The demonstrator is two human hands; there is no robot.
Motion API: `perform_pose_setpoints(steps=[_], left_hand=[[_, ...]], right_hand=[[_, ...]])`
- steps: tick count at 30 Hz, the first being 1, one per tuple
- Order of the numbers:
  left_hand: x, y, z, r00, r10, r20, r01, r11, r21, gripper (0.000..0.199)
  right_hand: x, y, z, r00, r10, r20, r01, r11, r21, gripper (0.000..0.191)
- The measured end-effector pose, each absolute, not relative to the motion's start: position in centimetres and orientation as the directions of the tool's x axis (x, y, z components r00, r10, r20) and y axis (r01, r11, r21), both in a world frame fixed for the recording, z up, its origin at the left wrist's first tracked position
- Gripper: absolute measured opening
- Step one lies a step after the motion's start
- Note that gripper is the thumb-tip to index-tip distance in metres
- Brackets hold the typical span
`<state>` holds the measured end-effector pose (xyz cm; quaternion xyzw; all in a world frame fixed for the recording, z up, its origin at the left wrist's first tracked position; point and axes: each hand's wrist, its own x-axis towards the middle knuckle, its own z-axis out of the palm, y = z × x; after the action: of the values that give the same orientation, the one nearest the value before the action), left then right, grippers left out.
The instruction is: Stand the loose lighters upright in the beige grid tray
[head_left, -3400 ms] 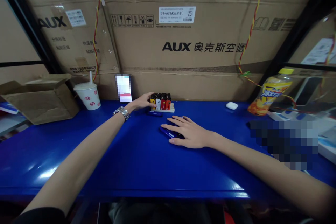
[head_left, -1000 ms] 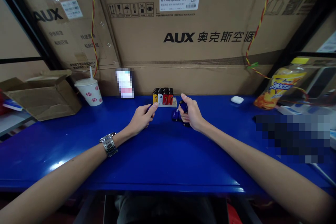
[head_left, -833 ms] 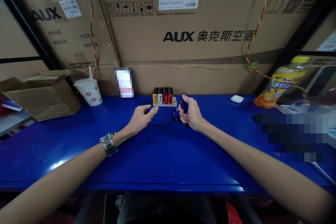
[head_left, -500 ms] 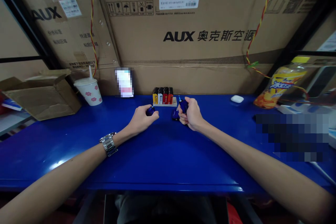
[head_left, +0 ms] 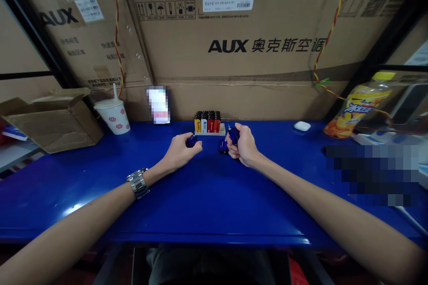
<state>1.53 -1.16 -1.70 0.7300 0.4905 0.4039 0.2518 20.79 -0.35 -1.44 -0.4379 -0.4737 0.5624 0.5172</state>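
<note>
My left hand [head_left: 183, 149] is closed around a small dark blue lighter [head_left: 191, 141], most of it hidden by my fingers. A thin light-blue tip shows at its top. My right hand [head_left: 244, 144] grips another dark blue lighter [head_left: 233, 135], held upright, with a narrow pale-blue streak above it that looks like a flame. Partly behind my right fingers, a dark blue object [head_left: 223, 145] lies on the table. Just beyond both hands, a white tray [head_left: 222, 129] holds rows of yellow, white and red lighters [head_left: 210, 122] with black tops.
On the blue table [head_left: 207, 200] stand a cardboard box [head_left: 63, 127], a white cup with a straw [head_left: 113, 118], and a phone [head_left: 158, 104] at the back left. To the right are a white earbud case [head_left: 302, 126] and a drink bottle [head_left: 357, 107]. Large cartons [head_left: 267, 71] form the back.
</note>
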Motion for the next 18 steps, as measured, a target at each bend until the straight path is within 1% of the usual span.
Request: perform_pose_setpoints(steps=[4, 7, 9, 11, 14, 16, 18], left_hand=[[1.5, -1.0, -1.8, 0.153, 0.925, 0.347, 0.530, -0.373, 0.761, 0.027], [1.5, -0.8, -1.9, 0.144, 0.926, 0.348, 0.537, -0.369, 0.759, 0.023], [1.4, -0.7, -1.9, 0.151, 0.927, 0.344, 0.543, -0.369, 0.754, 0.020], [1.4, -0.6, -2.0, 0.159, 0.926, 0.342, 0.552, -0.371, 0.747, 0.019], [1.3, -0.5, -2.1, 0.173, 0.926, 0.337, 0.563, -0.374, 0.738, 0.018], [1.3, -0.5, -2.1, 0.179, 0.925, 0.334, 0.570, -0.374, 0.731, 0.018], [1.3, -0.4, -2.1, 0.185, 0.924, 0.335, 0.575, -0.378, 0.726, 0.018]], right_hand=[[20.9, -0.4, -1.2, -0.092, 0.996, -0.005, -0.172, -0.021, -0.985, 0.048], [21.1, -0.4, -0.9, -0.187, 0.982, -0.012, -0.170, -0.044, -0.984, 0.053], [21.4, -0.3, -0.6, -0.234, 0.972, 0.011, -0.159, -0.027, -0.987, 0.058], [21.6, 0.0, -0.4, -0.223, 0.972, 0.071, -0.150, 0.038, -0.988, 0.056], [22.2, 1.3, -0.3, -0.148, 0.965, 0.217, -0.104, 0.203, -0.974, 0.038], [22.9, 2.8, -0.3, -0.095, 0.944, 0.315, -0.001, 0.316, -0.949, 0.030], [23.7, 4.8, -0.5, -0.049, 0.911, 0.409, 0.153, 0.412, -0.898, 0.029]])
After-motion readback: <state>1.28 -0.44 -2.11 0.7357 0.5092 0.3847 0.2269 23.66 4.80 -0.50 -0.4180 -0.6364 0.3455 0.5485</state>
